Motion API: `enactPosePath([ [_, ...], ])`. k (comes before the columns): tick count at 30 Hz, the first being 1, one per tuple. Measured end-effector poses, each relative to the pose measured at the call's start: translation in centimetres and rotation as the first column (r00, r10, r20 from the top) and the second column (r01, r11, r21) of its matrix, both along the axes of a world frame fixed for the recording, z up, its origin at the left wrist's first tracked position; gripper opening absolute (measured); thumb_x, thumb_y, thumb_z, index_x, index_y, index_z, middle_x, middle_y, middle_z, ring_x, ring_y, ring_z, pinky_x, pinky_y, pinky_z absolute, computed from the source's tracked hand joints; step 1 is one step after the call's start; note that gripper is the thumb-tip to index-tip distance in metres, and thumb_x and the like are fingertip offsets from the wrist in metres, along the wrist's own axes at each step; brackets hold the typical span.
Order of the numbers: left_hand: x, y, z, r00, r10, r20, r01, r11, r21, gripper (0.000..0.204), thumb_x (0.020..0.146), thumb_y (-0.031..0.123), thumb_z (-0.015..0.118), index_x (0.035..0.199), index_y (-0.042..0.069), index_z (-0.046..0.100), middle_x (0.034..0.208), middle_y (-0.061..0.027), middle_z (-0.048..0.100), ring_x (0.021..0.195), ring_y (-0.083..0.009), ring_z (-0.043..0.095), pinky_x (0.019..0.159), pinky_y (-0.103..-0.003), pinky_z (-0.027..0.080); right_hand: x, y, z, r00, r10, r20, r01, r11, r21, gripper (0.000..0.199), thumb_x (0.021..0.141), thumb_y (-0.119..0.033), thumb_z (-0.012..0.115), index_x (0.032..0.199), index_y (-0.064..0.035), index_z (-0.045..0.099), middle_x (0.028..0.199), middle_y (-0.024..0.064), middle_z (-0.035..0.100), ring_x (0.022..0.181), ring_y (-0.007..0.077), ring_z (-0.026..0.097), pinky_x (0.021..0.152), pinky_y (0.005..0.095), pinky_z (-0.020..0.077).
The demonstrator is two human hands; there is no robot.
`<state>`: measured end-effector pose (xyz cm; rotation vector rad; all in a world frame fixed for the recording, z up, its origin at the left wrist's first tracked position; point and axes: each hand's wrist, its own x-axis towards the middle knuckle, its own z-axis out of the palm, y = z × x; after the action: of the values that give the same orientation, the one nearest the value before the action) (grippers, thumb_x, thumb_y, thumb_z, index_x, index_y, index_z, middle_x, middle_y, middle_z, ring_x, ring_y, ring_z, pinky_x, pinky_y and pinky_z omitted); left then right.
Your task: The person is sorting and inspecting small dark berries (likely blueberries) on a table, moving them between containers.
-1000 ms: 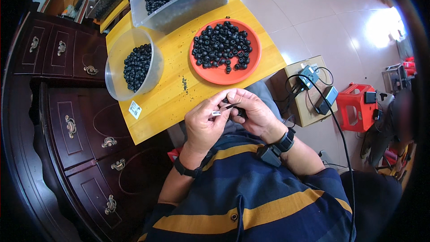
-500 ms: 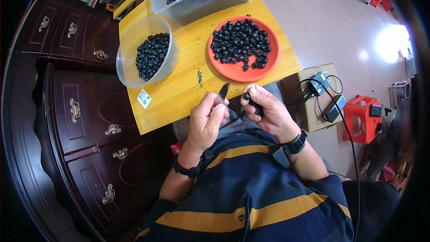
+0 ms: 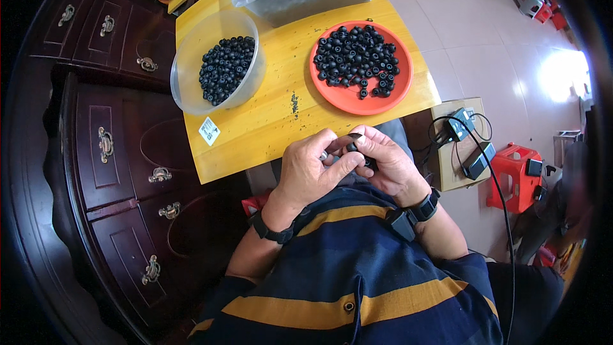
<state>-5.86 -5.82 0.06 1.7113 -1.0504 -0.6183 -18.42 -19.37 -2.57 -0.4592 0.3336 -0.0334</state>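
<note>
Tiled floor [image 3: 472, 76] lies to the right and a dark wooden cabinet [image 3: 108, 179] to the left, with a yellow table [image 3: 255, 134] between them. On the tabletop: 1 clear rectangular bin [image 3: 319, 3] of black beads at the far side, 1 clear round tub [image 3: 188, 57] part filled with similar beads at left, and 1 orange plate [image 3: 345, 99] bearing a loose heap at right. Both hands meet just in front of the table's near edge, over the lap. Left hand [image 3: 310, 169]: closed around a small knife, its dark blade [image 3: 355, 135] showing near the thumbs, the grip mostly hidden. Right hand [image 3: 393, 169]: narrowed in a pinch on 1 black bead [image 3: 351, 147], with other dark pieces tucked in its curled fingers, count not determinable. Step in hand, as judged: blade being worked at the bead's surface; actual contact cannot be confirmed. Next move would call for a steady pinch and a short, controlled stroke, thumb clear of the edge. Markings: 1 white label [image 3: 209, 131] on the table's near left corner, its print too small to read; no legible brand noted.
</note>
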Motion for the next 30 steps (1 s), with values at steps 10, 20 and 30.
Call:
enactPosePath([
  [10, 0.0, 0.0, 0.3, 0.988, 0.051, 0.142, -0.056, 0.998, 0.027, 0.036, 0.086, 0.036, 0.08, 0.081, 0.005, 0.063, 0.07, -0.0077, 0.069, 0.055, -0.0172, 0.065, 0.051, -0.03, 0.049, 0.3, 0.3, -0.3, 1.0, -0.008, -0.016, 0.008, 1.0, -0.006, 0.01, 0.102, -0.019, 0.061, 0.106, -0.0099, 0.061, 0.101, 0.0017, 0.067, 0.072, 0.0015, 0.056, 0.054, 0.0148, 0.0417],
  [20, 0.1, 0.0, -0.4, 0.983, 0.008, 0.183, -0.012, 1.0, 0.02, 0.034, 0.09, 0.034, 0.075, 0.077, 0.005, 0.063, 0.072, -0.0092, 0.071, 0.061, -0.0242, 0.07, 0.054, -0.033, 0.051, 0.6, 0.4, -0.2, 0.995, -0.069, -0.074, 0.065, 0.996, -0.053, 0.009, 0.1, -0.019, 0.064, 0.103, -0.0102, 0.063, 0.086, -0.0045, 0.062, 0.065, 0.0015, 0.052, 0.052, 0.0152, 0.0394],
  [30, 0.4, 0.1, 1.6, 0.997, 0.063, -0.053, -0.065, 0.996, -0.054, 0.026, 0.092, 0.021, 0.074, 0.089, 0.0, 0.06, 0.072, 0.0003, 0.06, 0.066, -0.0044, 0.051, 0.058, -0.023, 0.042, 0.6, 0.5, 0.1, 0.999, -0.035, -0.032, 0.036, 0.997, 0.063, 0.012, 0.1, -0.021, 0.063, 0.102, -0.0092, 0.062, 0.084, -0.0044, 0.059, 0.069, 0.0032, 0.052, 0.052, 0.0165, 0.0394],
])
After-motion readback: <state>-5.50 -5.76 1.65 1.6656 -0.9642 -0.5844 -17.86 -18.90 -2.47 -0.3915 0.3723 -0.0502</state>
